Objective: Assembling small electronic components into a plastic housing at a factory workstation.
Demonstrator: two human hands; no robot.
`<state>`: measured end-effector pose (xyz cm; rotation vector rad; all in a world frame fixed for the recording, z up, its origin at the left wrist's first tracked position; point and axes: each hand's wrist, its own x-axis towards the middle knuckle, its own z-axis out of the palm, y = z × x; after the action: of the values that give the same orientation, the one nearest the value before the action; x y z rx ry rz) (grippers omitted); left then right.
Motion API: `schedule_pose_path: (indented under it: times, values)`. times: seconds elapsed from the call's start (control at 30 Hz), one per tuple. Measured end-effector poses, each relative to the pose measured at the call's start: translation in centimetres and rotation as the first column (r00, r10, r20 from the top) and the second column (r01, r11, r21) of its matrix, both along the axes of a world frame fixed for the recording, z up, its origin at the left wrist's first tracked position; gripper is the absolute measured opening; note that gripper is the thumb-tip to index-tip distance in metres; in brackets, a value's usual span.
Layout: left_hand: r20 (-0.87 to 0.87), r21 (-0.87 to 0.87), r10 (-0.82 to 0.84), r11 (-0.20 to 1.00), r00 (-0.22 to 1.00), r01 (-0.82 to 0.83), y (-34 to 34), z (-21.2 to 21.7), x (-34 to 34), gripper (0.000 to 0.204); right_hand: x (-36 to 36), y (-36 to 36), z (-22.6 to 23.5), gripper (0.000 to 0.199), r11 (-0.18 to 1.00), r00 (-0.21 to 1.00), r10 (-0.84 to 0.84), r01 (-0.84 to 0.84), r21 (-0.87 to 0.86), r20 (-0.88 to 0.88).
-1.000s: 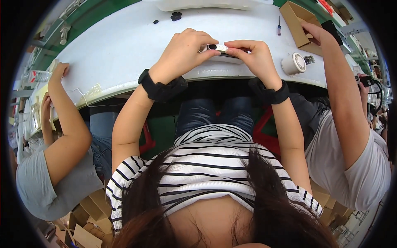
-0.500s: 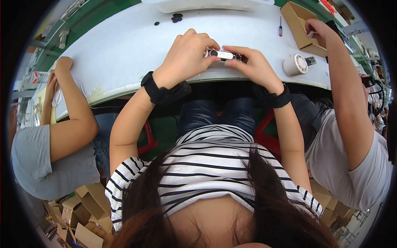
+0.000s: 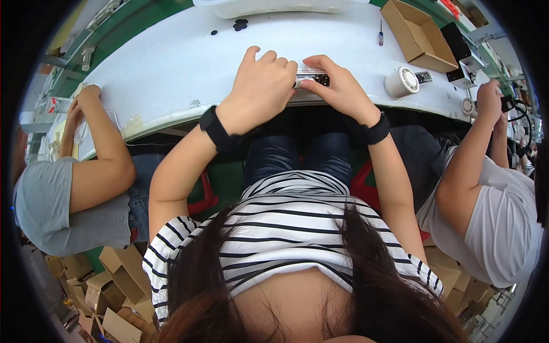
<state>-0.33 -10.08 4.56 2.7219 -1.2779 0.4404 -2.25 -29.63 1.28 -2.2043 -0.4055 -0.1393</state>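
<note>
Near the front edge of the white table (image 3: pixel 171 86), both my hands are around a small oblong device (image 3: pixel 316 78). It has a pale silvery strip and a dark part like a circuit board. My left hand (image 3: pixel 258 86) is closed at its left end, back of the hand up, covering that end. With thumb below and fingers above, my right hand (image 3: pixel 345 86) grips the right end. A white round part with a vented face (image 3: pixel 402 83) lies to the right of my right hand. Black round pads (image 3: pixel 240 25) lie farther back.
A small screwdriver (image 3: pixel 381 35) and an open cardboard box (image 3: pixel 420 37) lie back right, beside black devices (image 3: pixel 462 54). A white tray (image 3: pixel 274 8) stands at the far edge. People sit close on both sides, one arm (image 3: pixel 106 134) at left, another (image 3: pixel 466 154) at right.
My left hand has rolled over the device, hiding its white face with round spots; a silvery edge shows now. The right neighbour's hand has drawn back from the cardboard box.
</note>
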Motion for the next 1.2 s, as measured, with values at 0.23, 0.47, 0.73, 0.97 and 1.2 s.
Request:
schedule_pose_path:
  times: [0.23,0.47,0.73,0.97,1.2]
  values:
    - [0.222,-0.205,0.028,0.979,0.975,0.019,0.1,-2.0,-0.8,0.025,-0.4,0.6,-1.8,0.044,0.999,0.986,-0.029,0.026,0.025,0.165]
    - [0.056,-0.163,0.01,0.987,0.998,-0.001,-0.7,-1.7,3.1,0.025,1.2,1.1,-2.1,0.044,0.983,0.904,-0.128,0.171,-0.07,0.407]
    - [-0.221,0.009,0.126,0.992,0.967,-0.127,-2.3,0.6,5.1,0.036,2.5,1.0,-2.6,0.042,0.976,0.931,-0.211,0.214,0.023,0.297]
    - [-0.547,0.115,0.218,0.976,0.808,-0.185,-2.3,1.3,7.5,0.041,2.8,1.2,-1.3,0.039,0.979,0.984,-0.171,0.164,0.119,0.047]
    - [-0.463,-0.002,0.088,0.995,0.882,-0.1,-1.5,0.3,7.0,0.045,3.2,-0.2,-2.0,0.039,0.995,0.997,-0.063,0.058,0.082,0.052]
